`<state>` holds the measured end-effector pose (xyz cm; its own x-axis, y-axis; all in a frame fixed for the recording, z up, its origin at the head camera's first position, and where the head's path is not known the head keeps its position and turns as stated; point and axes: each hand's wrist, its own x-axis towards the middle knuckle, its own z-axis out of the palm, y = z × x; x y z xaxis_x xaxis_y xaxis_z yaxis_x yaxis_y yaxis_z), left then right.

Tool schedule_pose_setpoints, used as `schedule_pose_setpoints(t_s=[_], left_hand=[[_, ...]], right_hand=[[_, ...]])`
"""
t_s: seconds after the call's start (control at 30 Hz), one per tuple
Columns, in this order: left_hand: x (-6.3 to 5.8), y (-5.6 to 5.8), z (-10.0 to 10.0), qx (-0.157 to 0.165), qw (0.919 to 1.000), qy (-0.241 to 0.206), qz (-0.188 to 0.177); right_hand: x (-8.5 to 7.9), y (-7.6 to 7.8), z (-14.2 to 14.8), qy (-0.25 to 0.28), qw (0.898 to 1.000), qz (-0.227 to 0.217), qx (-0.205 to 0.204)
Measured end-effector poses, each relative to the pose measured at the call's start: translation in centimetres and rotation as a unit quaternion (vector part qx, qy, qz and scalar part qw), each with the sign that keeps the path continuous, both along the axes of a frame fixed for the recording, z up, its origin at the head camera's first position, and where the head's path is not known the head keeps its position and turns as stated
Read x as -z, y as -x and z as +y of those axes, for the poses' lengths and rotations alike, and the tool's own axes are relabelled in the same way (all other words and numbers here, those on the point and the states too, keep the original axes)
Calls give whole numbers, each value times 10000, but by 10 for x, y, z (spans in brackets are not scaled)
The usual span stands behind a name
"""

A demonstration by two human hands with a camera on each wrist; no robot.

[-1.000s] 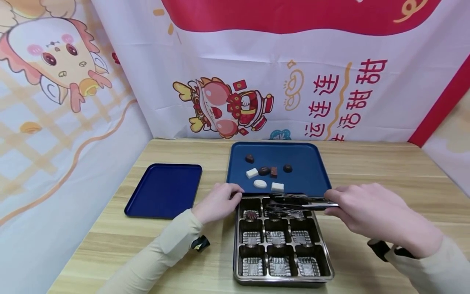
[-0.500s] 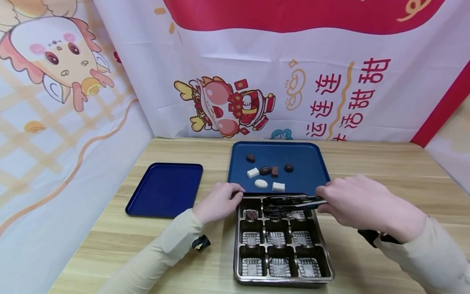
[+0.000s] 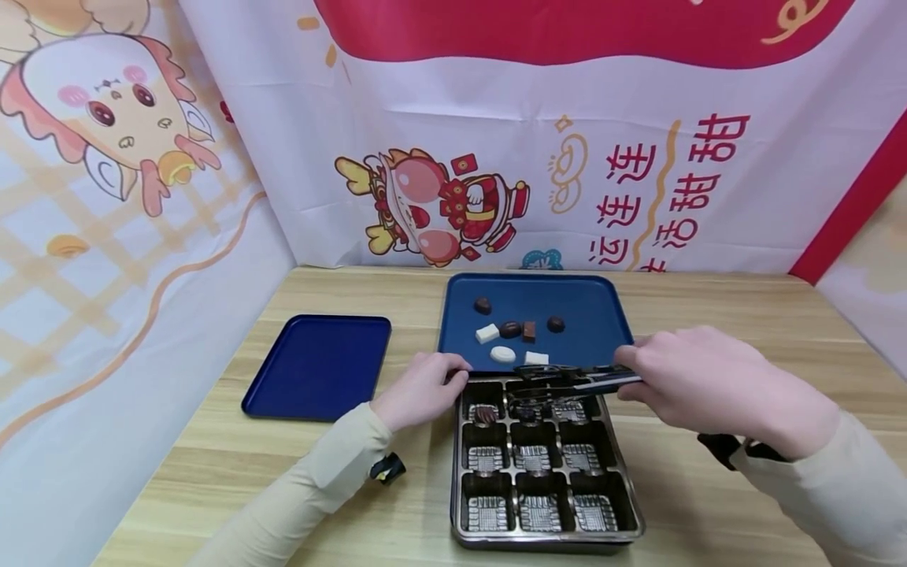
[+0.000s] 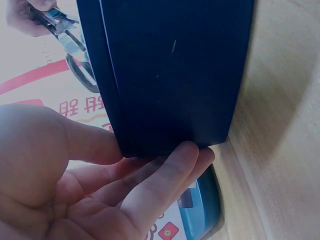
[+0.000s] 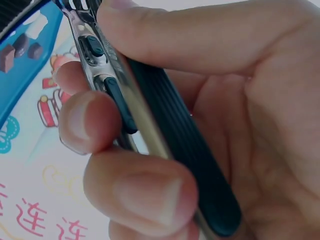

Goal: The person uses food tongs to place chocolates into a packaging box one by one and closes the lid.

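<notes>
Right hand (image 3: 697, 386) grips tongs (image 3: 602, 384), tips parted inside the box's (image 3: 546, 541) far edge; left hand (image 3: 421, 390) pinches its far-left corner. I judge: filling; next wants clean lift.

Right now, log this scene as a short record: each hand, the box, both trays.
Left hand: grips the box at its far left corner
Right hand: holds tongs over the box's far row
Box: nine compartments; ridged dark piece in far left one
Larger tray: beyond the box; seven dark, brown or white pieces
Smaller tray: left of the box
</notes>
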<state>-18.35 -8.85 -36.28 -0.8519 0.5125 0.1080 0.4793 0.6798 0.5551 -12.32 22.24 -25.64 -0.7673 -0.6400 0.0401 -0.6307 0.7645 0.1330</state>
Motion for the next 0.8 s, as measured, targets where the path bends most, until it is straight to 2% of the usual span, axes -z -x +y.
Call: schedule_pose_setpoints(t_s=[0.13,0.23,0.33,0.43,0.6,0.8], left_hand=[[0,0,0,-20,10000,12,-22],[0,0,0,-7,10000,3,-48],[0,0,-1,30,10000,-37,-76],[0,0,-1,25,9999,-104,-112],[0,1,-2,-44,9997,-112,-197],[1,1,-1,15,9997,-85,-235]], right_hand=[[-1,0,12,260,9995,65,181],[2,3,22,550,9971,427,305],[8,11,31,756,9923,833,521],[17,25,36,875,9863,1172,763],[36,51,39,1042,9800,1235,1161],[51,60,43,1153,9758,1187,1429]])
